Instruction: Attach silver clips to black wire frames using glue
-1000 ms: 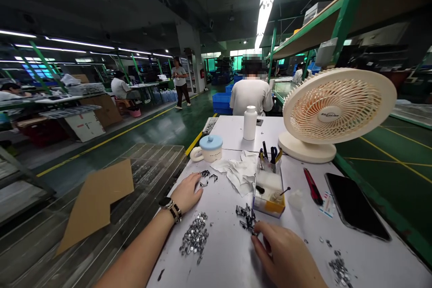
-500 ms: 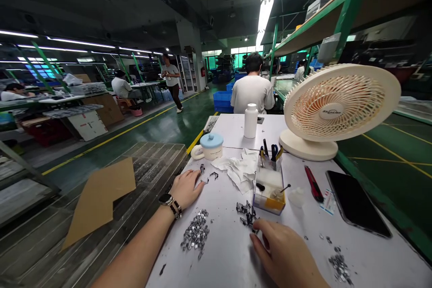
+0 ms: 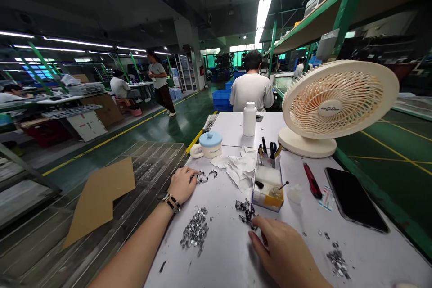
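Observation:
My left hand (image 3: 182, 185), with a watch and a beaded bracelet at the wrist, rests on the white table with loosely bent fingers. Just beyond its fingertips lies a small cluster of black and silver parts (image 3: 203, 177). My right hand (image 3: 285, 245) is low at the right, thumb and index finger apart. Its index fingertip is at the near edge of a pile of small black clip-like parts (image 3: 245, 210). Between the hands, nearer to me, a heap of small shiny metal pieces (image 3: 195, 229) is spread out. Nothing shows between the fingers of either hand.
A clear box of tools (image 3: 269, 189), crumpled tissue (image 3: 238, 168), a lidded mug (image 3: 211, 145) and a white bottle (image 3: 249, 119) stand ahead. At right are a fan (image 3: 337, 103), a red cutter (image 3: 312, 181), a phone (image 3: 356, 200) and more metal pieces (image 3: 337, 261).
My left hand has drawn slightly left, its thumb closer to the fingers, and parts lie clustered beside it. My right hand has barely moved. A person in the aisle has walked nearer.

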Motion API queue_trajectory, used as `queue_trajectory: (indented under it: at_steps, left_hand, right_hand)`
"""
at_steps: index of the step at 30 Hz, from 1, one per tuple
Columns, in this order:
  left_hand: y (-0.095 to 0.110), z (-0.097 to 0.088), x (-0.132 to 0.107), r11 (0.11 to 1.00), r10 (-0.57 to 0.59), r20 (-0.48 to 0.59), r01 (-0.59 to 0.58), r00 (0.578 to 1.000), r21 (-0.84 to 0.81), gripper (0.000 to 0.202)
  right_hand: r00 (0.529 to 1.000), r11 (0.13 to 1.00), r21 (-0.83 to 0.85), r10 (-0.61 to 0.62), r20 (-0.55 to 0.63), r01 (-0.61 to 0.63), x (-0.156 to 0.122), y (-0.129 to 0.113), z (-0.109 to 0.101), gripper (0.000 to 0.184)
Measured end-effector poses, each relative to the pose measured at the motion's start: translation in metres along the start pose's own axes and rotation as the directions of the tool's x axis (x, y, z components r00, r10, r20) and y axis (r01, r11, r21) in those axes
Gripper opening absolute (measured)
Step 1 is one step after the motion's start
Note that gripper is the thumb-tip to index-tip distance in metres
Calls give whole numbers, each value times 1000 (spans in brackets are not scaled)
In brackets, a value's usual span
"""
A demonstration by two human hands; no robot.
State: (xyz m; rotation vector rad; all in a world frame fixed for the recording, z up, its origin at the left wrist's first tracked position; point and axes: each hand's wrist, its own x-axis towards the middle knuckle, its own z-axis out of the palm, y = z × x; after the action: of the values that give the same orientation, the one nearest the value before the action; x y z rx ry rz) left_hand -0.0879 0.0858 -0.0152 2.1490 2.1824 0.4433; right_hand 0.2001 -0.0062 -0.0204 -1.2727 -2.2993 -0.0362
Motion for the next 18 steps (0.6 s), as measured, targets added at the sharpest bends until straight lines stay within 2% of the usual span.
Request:
queue_trajectory:
  at_steps: [6, 11, 14, 18]
  left_hand:
    - [-1, 2, 0, 999, 10, 18, -9, 1000, -54, 25]
    - [-7, 1, 4, 992, -123, -32, 122, 992, -37, 30]
    - [-12, 2, 5, 984, -175, 2, 175, 985, -14, 29]
    - [-13, 1, 5, 982, -189, 56, 190, 980, -7, 29]
  right_hand:
    - [1000, 1000, 9, 12, 14, -12, -1, 0, -1, 10]
    - [999, 1000, 8, 26, 25, -26, -2, 0, -1, 9]
    - [999, 1000, 8, 28, 32, -28, -2, 0, 0, 8]
    - [999, 1000, 7, 28, 40, -28, -1, 0, -1, 8]
